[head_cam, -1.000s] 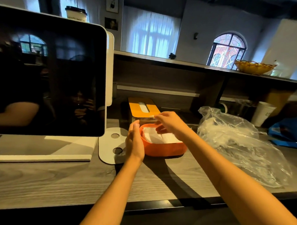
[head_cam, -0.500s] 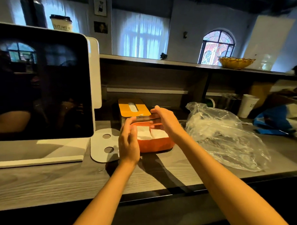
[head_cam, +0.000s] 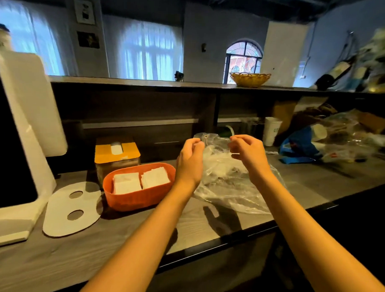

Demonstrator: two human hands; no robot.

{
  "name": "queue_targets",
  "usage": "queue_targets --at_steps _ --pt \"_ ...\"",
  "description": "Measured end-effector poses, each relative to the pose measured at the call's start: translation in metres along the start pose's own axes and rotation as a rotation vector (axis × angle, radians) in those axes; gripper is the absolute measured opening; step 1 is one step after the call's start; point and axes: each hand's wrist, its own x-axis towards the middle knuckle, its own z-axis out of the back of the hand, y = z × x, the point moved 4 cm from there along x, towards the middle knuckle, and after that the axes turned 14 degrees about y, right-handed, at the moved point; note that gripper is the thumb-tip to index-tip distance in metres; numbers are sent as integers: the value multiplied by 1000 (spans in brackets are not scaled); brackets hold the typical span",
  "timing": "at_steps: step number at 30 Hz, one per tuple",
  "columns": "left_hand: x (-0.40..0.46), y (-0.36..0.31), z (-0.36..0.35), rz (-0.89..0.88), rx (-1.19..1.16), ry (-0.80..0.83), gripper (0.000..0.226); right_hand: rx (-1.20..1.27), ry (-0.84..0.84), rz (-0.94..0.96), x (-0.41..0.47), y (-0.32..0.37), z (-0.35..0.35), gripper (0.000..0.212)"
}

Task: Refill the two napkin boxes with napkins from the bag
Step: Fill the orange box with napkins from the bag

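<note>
Currently both my left hand [head_cam: 189, 162] and right hand [head_cam: 248, 153] pinch one clear bag [head_cam: 227, 184]; one orange box [head_cam: 138, 198] holds two napkin stacks [head_cam: 141, 180].

We see both bare forearms reaching forward from the lower edge, raised, roughly parallel and angled slightly inward. Left hand [head_cam: 191, 162] up, back of hand toward us, fingers curled forward and down with tips bunched near the thumb. Right hand [head_cam: 248, 151] at about the same height, well apart from the left, fingers also curled, thumb and forefinger close together as in a pinch. We can't tell whether either hand actually grips anything; fingertips are slightly blurred. Wrists near straight, right one bent slightly down. No sleeves visible.
</note>
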Motion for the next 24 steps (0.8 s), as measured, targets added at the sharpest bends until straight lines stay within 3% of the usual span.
queue_targets --at_steps 3,7,10,13,19,24 --pt "42 10 -20 141 -5 15 29 -126 -80 -50 33 -25 44 11" --pt "94 35 -43 297 1 30 59 -296 -149 -169 79 -65 92 36" --pt "124 59 -52 390 -8 26 81 -356 -62 -300 108 -103 109 32" --pt "148 88 -56 474 39 12 96 -282 9 -433 127 -132 115 60" --pt "174 117 -67 468 40 46 83 -59 172 -469 138 -166 102 69" --pt "180 108 -71 437 31 32 75 -84 188 -409 135 -171 90 36"
